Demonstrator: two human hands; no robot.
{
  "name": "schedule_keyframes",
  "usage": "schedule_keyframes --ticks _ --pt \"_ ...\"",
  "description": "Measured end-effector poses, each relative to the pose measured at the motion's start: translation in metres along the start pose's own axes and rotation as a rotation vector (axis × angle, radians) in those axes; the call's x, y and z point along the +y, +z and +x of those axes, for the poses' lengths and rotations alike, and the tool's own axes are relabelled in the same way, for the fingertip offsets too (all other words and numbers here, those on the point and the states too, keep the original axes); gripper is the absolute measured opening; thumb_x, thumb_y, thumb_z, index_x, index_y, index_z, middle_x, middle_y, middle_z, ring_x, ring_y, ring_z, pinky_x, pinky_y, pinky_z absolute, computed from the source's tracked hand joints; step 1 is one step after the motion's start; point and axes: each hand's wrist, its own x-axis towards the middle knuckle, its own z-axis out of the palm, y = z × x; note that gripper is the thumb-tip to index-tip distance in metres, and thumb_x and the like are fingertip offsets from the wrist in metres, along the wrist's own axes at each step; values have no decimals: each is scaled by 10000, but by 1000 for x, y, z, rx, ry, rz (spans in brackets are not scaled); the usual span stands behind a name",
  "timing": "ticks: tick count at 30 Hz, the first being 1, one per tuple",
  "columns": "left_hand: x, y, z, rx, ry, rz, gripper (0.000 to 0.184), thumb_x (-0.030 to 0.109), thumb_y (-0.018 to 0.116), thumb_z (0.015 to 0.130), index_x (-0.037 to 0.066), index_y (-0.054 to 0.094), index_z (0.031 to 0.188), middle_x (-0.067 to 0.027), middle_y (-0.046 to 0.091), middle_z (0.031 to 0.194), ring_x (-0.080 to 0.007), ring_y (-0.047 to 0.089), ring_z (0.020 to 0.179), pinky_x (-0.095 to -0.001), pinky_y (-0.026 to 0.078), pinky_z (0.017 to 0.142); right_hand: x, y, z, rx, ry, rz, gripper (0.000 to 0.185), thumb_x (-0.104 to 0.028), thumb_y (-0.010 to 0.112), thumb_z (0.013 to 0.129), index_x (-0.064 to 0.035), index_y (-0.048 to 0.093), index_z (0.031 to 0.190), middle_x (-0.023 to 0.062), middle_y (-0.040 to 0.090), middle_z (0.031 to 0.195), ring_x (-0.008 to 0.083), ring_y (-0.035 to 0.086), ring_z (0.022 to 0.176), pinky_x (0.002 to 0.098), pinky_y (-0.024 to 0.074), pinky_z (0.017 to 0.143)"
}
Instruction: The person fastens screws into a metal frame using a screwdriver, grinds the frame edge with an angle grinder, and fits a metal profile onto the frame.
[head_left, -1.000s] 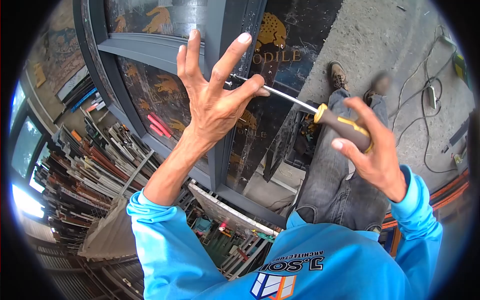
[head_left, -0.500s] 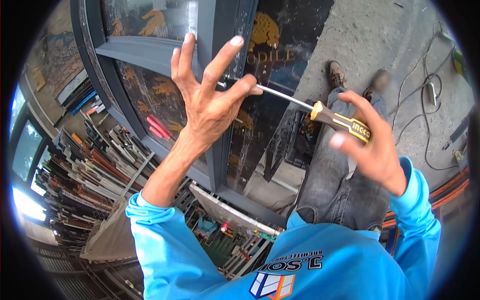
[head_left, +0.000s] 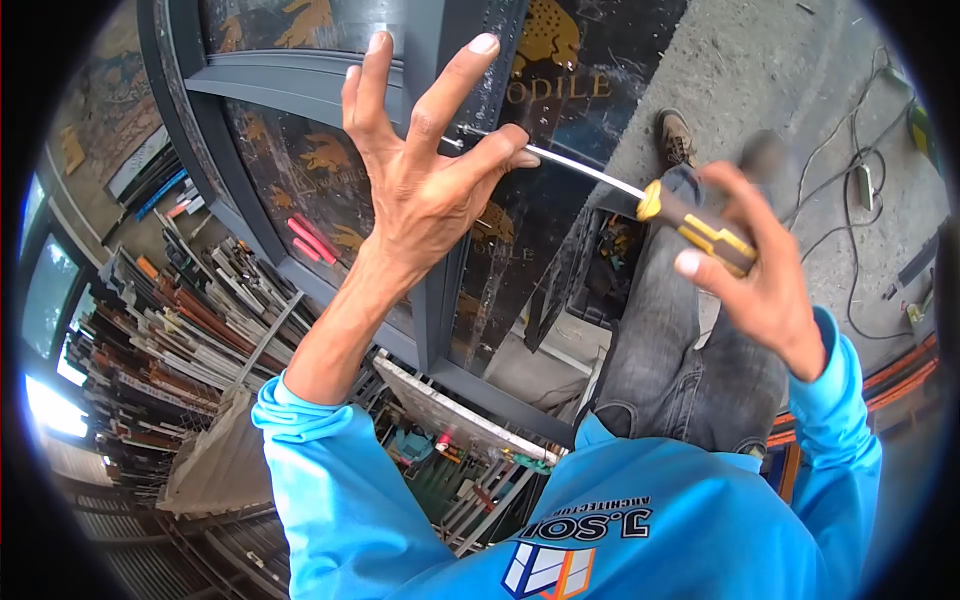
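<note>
Grey frame point(head_left: 432, 310) runs behind the left hand point(head_left: 425, 195), whose thumb and forefinger pinch the screwdriver point(head_left: 600, 177) by its shaft, seemingly to steady it, other fingers splayed clear. The right hand point(head_left: 765, 290) curls loosely round the handle point(head_left: 703, 232), perhaps leaving room to twist. Left of the pinch lie pink handles point(head_left: 312, 240), apparently parked nearby.

From here the left hand point(head_left: 425, 195) hides part of the screwdriver point(head_left: 650, 203); its far tip is too tiny to make out. One shoe point(head_left: 765, 155) blurs; the top edge cuts off the grey frame point(head_left: 300, 72).
</note>
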Motion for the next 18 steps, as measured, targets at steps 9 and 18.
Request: schedule_keyframes --ticks 9,18 --pt "-1 -4 7 22 34 -1 381 242 828 657 244 708 1018 -95 405 1433 -365 234 1373 -436 274 1106 9 -17 20 -662 868 1119 366 -338 573 923 -19 588 1101 20 444 499 84 365 348 250 289 342" --pt "-104 -57 8 -174 43 -90 1081 668 775 466 115 442 1333 -129 534 1285 -313 494 1226 -475 369 1056 -5 14 -9 63 -51 56 451 -116 798 711 -51 558 1087 76 541 745 135 527 630 294 408 525"
